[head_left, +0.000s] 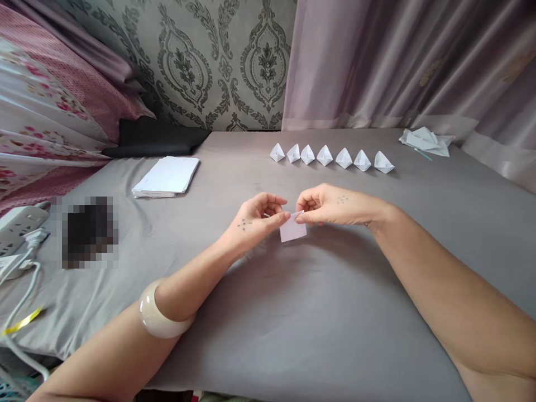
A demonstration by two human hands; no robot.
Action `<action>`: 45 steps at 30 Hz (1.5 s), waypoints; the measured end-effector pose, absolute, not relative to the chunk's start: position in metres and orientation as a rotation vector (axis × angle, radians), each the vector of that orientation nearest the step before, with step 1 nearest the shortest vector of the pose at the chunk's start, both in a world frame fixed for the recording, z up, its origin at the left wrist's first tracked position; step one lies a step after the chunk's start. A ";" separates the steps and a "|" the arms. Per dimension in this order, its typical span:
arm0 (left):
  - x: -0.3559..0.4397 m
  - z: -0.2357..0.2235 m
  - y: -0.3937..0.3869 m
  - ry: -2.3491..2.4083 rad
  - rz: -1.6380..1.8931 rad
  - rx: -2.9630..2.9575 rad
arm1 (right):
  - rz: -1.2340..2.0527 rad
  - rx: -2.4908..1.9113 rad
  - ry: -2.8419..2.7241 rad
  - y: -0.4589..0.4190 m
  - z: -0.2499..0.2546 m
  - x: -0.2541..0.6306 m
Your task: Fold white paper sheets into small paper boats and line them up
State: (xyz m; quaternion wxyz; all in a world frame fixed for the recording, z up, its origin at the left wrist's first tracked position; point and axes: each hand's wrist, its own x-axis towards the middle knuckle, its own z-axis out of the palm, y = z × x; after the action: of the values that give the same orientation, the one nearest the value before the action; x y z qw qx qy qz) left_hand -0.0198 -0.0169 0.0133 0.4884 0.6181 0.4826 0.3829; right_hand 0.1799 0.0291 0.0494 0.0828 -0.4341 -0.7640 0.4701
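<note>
Between my two hands is a small folded piece of white paper (293, 229), raised a little over the grey cloth. My left hand (263, 215) pinches its upper left corner between thumb and fingers. The upper right part is gripped by my right hand (324, 205), thumb in front and fingers curled behind. The back of the paper is hidden from me. Beyond my hands stands a row of several white folded paper boats (324, 156). A white bangle (157, 312) sits on my left forearm.
A stack of white paper (170, 174) lies at the back left, near a black cloth (154, 137). More folded paper (427, 140) is at the back right. Power strips (20, 223) with white cables and a blurred dark object (87, 231) are on the left.
</note>
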 end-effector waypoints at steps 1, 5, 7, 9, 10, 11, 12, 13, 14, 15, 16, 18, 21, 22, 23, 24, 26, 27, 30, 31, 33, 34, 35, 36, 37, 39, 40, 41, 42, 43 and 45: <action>-0.021 0.013 -0.016 1.213 0.942 1.516 | 1.429 -1.279 -2.211 0.029 0.049 0.180; -0.025 0.010 -0.011 1.303 0.890 1.661 | 1.431 -1.202 -2.026 0.031 0.043 0.177; -0.026 0.007 -0.009 1.330 0.904 1.758 | 1.399 -1.154 -1.995 0.032 0.038 0.175; -0.027 0.003 -0.006 1.398 0.951 1.897 | 1.312 -1.108 -2.025 0.033 0.032 0.174; -0.028 0.001 -0.004 1.436 0.986 1.996 | 1.229 -1.088 -2.060 0.034 0.029 0.173; -0.029 0.000 -0.001 1.464 1.027 2.118 | 1.116 -1.066 -2.105 0.034 0.026 0.172; -0.030 -0.002 0.001 1.469 1.074 2.261 | 0.975 -1.035 -2.149 0.033 0.023 0.171; -0.032 -0.003 0.003 1.451 1.118 2.414 | 0.815 -0.993 -2.188 0.033 0.020 0.170; -0.034 -0.004 0.006 1.412 1.145 2.569 | 0.648 -0.952 -2.222 0.032 0.016 0.169; -0.035 -0.004 0.008 1.367 1.148 2.714 | 0.476 -0.921 -2.250 0.031 0.013 0.168; -0.037 -0.004 0.009 1.329 1.124 2.845 | 0.308 -0.904 -2.279 0.029 0.010 0.166; -0.038 -0.003 0.010 1.292 1.010 3.055 | -0.022 -0.922 -2.336 0.027 0.004 0.165; -0.036 -0.004 0.009 1.272 0.816 3.235 | -0.410 -0.927 -2.430 0.023 -0.002 0.164; -0.035 -0.005 0.008 1.266 0.765 3.264 | -0.492 -0.918 -2.460 0.023 -0.003 0.164; -0.033 -0.006 0.008 1.261 0.720 3.282 | -0.553 -0.915 -2.480 0.022 -0.004 0.164; -0.032 -0.007 0.007 1.258 0.675 3.292 | -0.591 -0.917 -2.495 0.020 -0.005 0.164; -0.029 -0.008 0.007 1.241 0.561 3.299 | -0.596 -0.933 -2.530 0.017 -0.006 0.164; -0.028 -0.009 0.006 1.231 0.493 3.295 | -0.569 -0.953 -2.550 0.015 -0.007 0.164; -0.026 -0.008 0.004 1.251 0.322 3.226 | -0.393 -1.090 -2.597 0.008 -0.008 0.165; -0.027 -0.008 0.002 1.274 0.299 3.183 | -0.311 -1.141 -2.600 0.006 -0.009 0.165; -0.027 -0.007 -0.003 1.332 0.314 3.066 | -0.131 -1.211 -2.578 0.003 -0.009 0.167; -0.028 -0.007 -0.005 1.361 0.343 2.994 | -0.041 -1.228 -2.552 0.002 -0.010 0.168; -0.028 -0.007 -0.007 1.396 0.383 2.910 | 0.043 -1.242 -2.518 0.002 -0.010 0.169; -0.029 -0.007 -0.008 1.439 0.429 2.815 | 0.123 -1.257 -2.478 0.002 -0.011 0.171; -0.029 -0.008 -0.009 1.486 0.475 2.710 | 0.197 -1.274 -2.435 0.003 -0.011 0.171; -0.031 -0.009 -0.010 1.577 0.552 2.495 | 0.337 -1.302 -2.351 0.005 -0.012 0.172; -0.031 -0.009 -0.009 1.614 0.582 2.400 | 0.403 -1.310 -2.308 0.006 -0.011 0.172; -0.032 -0.009 -0.008 1.641 0.603 2.319 | 0.464 -1.317 -2.264 0.007 -0.011 0.172; -0.032 -0.008 -0.007 1.656 0.618 2.255 | 0.521 -1.324 -2.220 0.009 -0.010 0.172; -0.032 -0.008 -0.006 1.666 0.628 2.204 | 0.571 -1.338 -2.177 0.010 -0.010 0.171; -0.032 -0.006 -0.004 1.674 0.628 2.132 | 0.651 -1.386 -2.106 0.014 -0.008 0.169</action>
State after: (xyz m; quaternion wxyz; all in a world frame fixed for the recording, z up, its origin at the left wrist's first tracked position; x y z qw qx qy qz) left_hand -0.0315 -0.0041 -0.0058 0.1788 0.7538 0.5920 0.2221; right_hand 0.1694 0.0136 -0.0081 0.2657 -0.5131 -0.7798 0.2410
